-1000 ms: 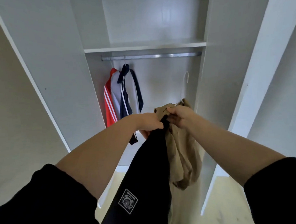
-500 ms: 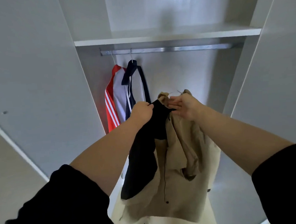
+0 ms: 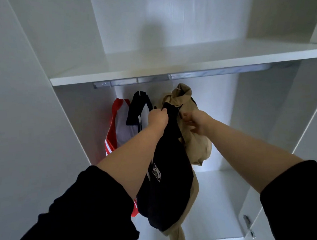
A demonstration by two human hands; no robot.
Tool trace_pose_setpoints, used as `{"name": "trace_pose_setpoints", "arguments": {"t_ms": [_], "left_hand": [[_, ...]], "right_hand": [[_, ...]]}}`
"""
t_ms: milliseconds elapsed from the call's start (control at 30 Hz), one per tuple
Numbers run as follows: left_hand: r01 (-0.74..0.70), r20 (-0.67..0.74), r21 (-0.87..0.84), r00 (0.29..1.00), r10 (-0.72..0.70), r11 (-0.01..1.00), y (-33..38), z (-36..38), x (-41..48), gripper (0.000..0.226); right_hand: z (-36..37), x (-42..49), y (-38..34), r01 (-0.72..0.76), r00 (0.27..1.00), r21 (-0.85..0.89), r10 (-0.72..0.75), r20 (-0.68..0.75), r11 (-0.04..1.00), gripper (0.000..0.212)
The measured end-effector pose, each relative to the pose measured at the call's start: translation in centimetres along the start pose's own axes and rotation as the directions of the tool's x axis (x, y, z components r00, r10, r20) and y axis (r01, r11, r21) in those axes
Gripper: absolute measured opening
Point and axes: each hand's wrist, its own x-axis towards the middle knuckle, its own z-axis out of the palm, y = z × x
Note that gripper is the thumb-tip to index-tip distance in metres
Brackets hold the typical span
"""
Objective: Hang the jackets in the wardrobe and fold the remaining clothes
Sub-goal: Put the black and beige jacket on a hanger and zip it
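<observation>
I reach into an open white wardrobe. A tan jacket with a black panel point(image 3: 165, 184) hangs from my hands just below the metal rail point(image 3: 181, 76). My left hand point(image 3: 157, 118) grips the black part near the collar. My right hand point(image 3: 195, 122) holds the tan fabric point(image 3: 194, 147) at the collar. The hanger is hidden inside the fabric. A red, white and navy jacket point(image 3: 124, 125) hangs on the rail to the left, close beside my left hand.
A white shelf point(image 3: 169, 63) runs just above the rail. Wardrobe side panels point(image 3: 43, 127) stand left and right. The wardrobe floor point(image 3: 215, 209) lies below, and a door hinge point(image 3: 248, 225) sits at the lower right.
Both hands have lifted the tan and black jacket up toward the rail, and the view has moved closer into the wardrobe. The jacket's collar is now just beneath the rail.
</observation>
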Motion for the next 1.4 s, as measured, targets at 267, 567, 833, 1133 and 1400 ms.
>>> {"name": "trace_pose_setpoints", "arguments": {"t_ms": [267,567,833,1133,1400], "left_hand": [[0.022,-0.019,0.05,1.0,-0.021,0.998,-1.2,1.1,5.3,0.038],[0.033,0.157,0.176,0.986,-0.061,0.984,-5.9,3.7,4.9,0.03],[-0.308,0.232,0.391,0.945,0.23,0.867,-4.5,3.0,0.5,0.05],[-0.461,0.107,0.695,0.825,0.554,0.552,-2.2,8.8,-16.2,0.066],[-0.513,0.139,0.758,0.731,0.669,0.403,-3.7,14.0,-33.1,0.068]], "right_hand": [[1.0,3.8,-0.6,-0.038,0.999,0.02,0.039,-0.032,0.999,0.04],[0.5,4.9,1.7,-0.056,0.996,-0.011,0.055,-0.074,0.998,0.029],[-2.6,2.0,3.3,0.182,0.952,-0.192,-0.222,-0.212,0.964,0.03],[-13.1,-13.0,8.2,0.449,0.642,-0.786,-0.765,-0.046,0.425,0.042],[-22.1,-27.8,14.6,0.326,0.708,-0.877,-0.706,-0.021,0.354,0.055]]}}
